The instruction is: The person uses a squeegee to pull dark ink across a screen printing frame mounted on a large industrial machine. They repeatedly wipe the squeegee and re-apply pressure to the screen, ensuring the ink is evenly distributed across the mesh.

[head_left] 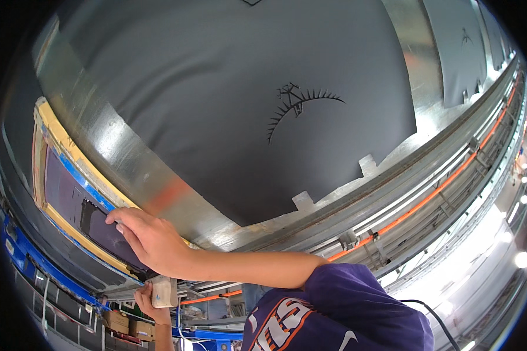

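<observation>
A screen-printing frame (76,151) with yellow and blue edges lies at the left, its dark mesh (64,178) marked by a black ink patch (92,217). My right hand (155,241) is over the frame's near part, fingers bent and a little apart, with nothing visible in them. It hides part of the frame's side and mesh; I cannot tell whether it touches them. Below it, my left hand (149,304) grips a pale, worn block (164,292) at the frame's near end. Some of its fingers are hidden behind the block.
A dark grey sheet (216,146) with a black spiked-arc print (295,105) lies on a metal table (108,134). More printed sheets (459,52) continue at the right. A rail with an orange strip (416,206) runs along the table's edge. Cardboard boxes (117,322) stand at the lower left.
</observation>
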Motion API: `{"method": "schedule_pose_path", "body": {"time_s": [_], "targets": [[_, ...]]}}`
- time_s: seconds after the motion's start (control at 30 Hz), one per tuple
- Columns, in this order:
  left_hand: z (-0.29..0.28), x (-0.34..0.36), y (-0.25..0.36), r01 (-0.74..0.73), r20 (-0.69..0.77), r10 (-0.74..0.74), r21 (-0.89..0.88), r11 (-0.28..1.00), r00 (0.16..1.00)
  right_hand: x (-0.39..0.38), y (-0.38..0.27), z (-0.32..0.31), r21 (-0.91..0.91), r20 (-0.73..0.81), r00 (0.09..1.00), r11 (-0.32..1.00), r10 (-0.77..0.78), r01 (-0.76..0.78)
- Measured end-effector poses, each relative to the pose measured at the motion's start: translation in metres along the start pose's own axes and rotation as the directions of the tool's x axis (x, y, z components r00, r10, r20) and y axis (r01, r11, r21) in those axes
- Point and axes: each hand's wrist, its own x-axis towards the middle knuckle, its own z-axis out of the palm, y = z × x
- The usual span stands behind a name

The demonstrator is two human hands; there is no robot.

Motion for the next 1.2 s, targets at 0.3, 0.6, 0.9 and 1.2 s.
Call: {"method": "schedule_pose_path", "body": {"time_s": [0.3,0.6,0.9,1.2], "targets": [[0.003,-0.003,-0.005,-0.022,-0.021,0.021,-0.018,1.000,1.000,0.001,0.001,0.001,0.002,-0.088,0.993,0.997,-0.078,0.078],[0.002,0.002,0.003,0.007,-0.013,-0.008,-0.040,0.999,1.000,0.000,0.006,0.004,-0.008,-0.065,0.995,0.997,-0.073,0.073],[-0.003,0.003,-0.001,-0.016,0.029,0.018,-0.051,0.999,0.999,0.000,0.005,0.003,-0.064,-0.084,0.990,0.992,-0.117,0.112],[-0.004,0.002,-0.005,-0.026,0.022,0.027,-0.055,0.998,0.999,0.000,0.006,0.006,-0.108,-0.067,0.994,0.991,-0.092,0.085]]}}
